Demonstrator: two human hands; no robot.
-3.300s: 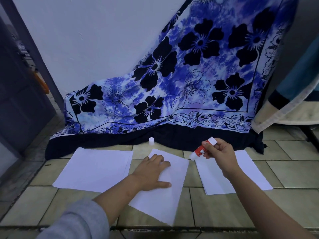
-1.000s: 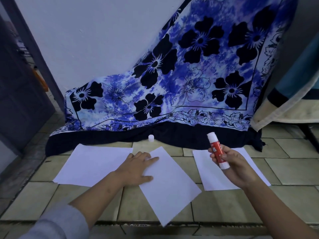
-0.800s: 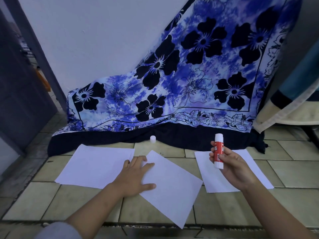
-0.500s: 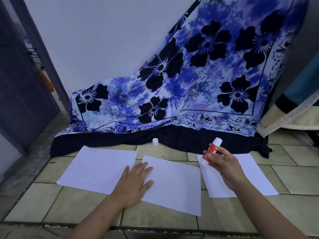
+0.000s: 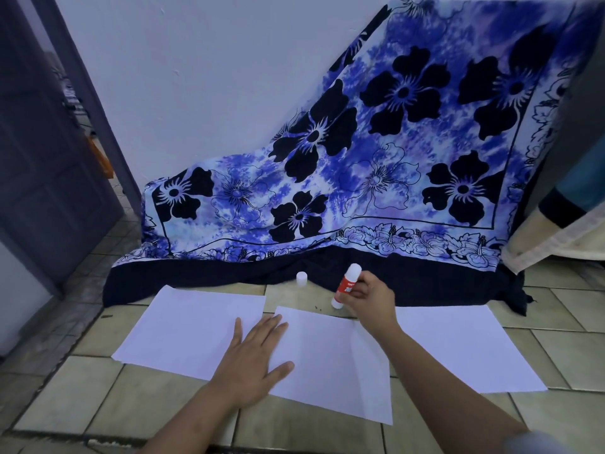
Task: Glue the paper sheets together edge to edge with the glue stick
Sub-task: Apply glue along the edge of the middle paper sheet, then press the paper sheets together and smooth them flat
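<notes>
The right hand (image 5: 370, 299) grips the glue stick (image 5: 346, 285) with its tip pointing down by the far edge of the middle sheet (image 5: 334, 365), likely to rub glue along it. The left hand (image 5: 255, 358) lies flat, fingers straight, pressing that sheet so it won't slide. The left sheet (image 5: 190, 326) sits just beside it, and the right sheet (image 5: 458, 345) waits on the floor (image 5: 294, 430). The cap (image 5: 301, 278) stands near the cloth (image 5: 360, 267).

Home interior: tiled floor (image 5: 327, 430), white wall (image 5: 196, 77), grey panelled door (image 5: 42, 165) at left, blue floral cloth (image 5: 360, 175) draped centre-right.
</notes>
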